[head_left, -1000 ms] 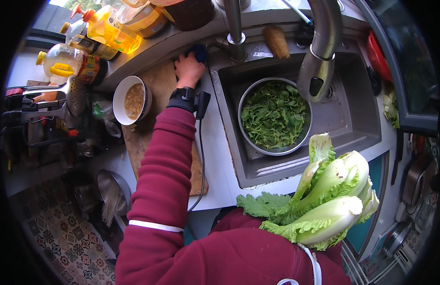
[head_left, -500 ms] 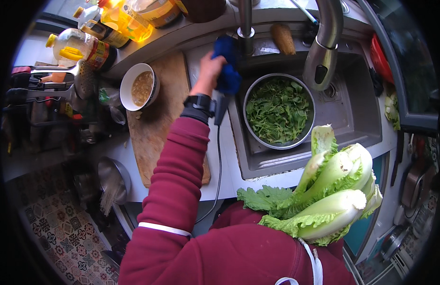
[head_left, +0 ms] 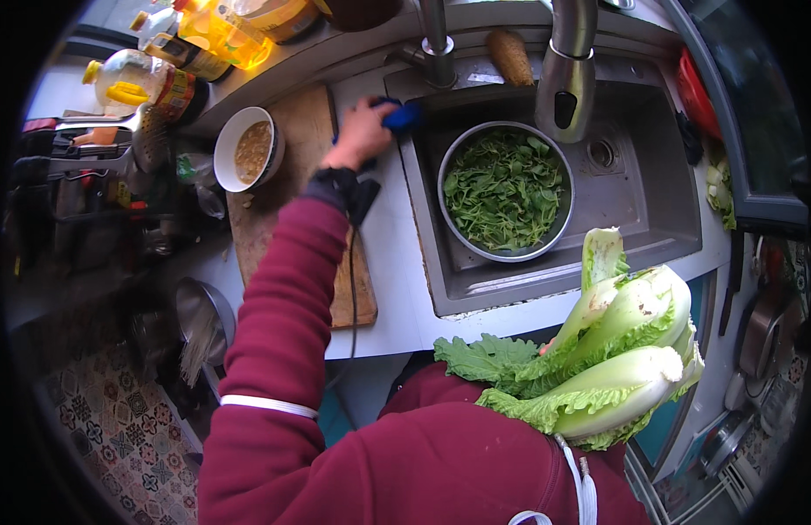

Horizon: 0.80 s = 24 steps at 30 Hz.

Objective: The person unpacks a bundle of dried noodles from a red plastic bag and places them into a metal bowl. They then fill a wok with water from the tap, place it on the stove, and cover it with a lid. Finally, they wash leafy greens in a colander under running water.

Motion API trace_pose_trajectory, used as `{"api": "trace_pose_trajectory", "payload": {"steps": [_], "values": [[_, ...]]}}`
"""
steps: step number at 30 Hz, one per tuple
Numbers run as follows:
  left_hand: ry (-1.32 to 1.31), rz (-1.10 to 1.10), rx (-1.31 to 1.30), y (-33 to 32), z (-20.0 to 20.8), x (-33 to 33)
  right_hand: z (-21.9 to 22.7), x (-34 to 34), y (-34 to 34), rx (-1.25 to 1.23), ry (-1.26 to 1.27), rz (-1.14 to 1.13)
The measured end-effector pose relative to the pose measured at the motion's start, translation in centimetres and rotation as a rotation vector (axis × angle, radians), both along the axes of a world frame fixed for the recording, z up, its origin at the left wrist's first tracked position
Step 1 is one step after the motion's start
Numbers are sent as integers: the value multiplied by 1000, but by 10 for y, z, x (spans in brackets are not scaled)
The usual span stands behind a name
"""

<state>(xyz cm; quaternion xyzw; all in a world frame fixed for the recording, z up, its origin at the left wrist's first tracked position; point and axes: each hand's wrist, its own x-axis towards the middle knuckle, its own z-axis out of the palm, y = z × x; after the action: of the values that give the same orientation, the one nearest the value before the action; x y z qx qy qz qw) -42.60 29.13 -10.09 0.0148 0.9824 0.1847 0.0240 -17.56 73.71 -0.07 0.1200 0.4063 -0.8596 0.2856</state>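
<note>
My left hand is on the counter strip between the cutting board and the sink. Its fingers are closed over a blue cloth, slightly blurred, whose end sticks out toward the sink's rim. Against my body on the right lie pale green napa cabbages with frilly leaves. Only a fingertip of my right hand shows among those leaves, holding the cabbages; the rest is hidden behind them. In the sink stands a round metal pot full of green leaves.
A white bowl of brownish food sits on the wooden cutting board. A faucet overhangs the sink. Bottles line the back left ledge, with a utensil rack below. A brown root-like thing lies behind the sink.
My left hand has drawn the blue cloth left and a little nearer, away from the faucet's base. The view has shifted slightly; the cabbages stay against my body.
</note>
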Motion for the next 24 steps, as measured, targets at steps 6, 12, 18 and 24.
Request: {"api": "trace_pose_trajectory", "payload": {"steps": [6,12,18,24], "values": [[-73,192,95,78,16,129,1,5,2,-23,16,23],[-118,133,157,123,30,221,-2,22,14,-27,20,43],[-166,100,208,170,36,295,-4,54,42,-16,-3,18],[-210,-154,294,247,28,294,-6,91,80,26,7,-86]]}}
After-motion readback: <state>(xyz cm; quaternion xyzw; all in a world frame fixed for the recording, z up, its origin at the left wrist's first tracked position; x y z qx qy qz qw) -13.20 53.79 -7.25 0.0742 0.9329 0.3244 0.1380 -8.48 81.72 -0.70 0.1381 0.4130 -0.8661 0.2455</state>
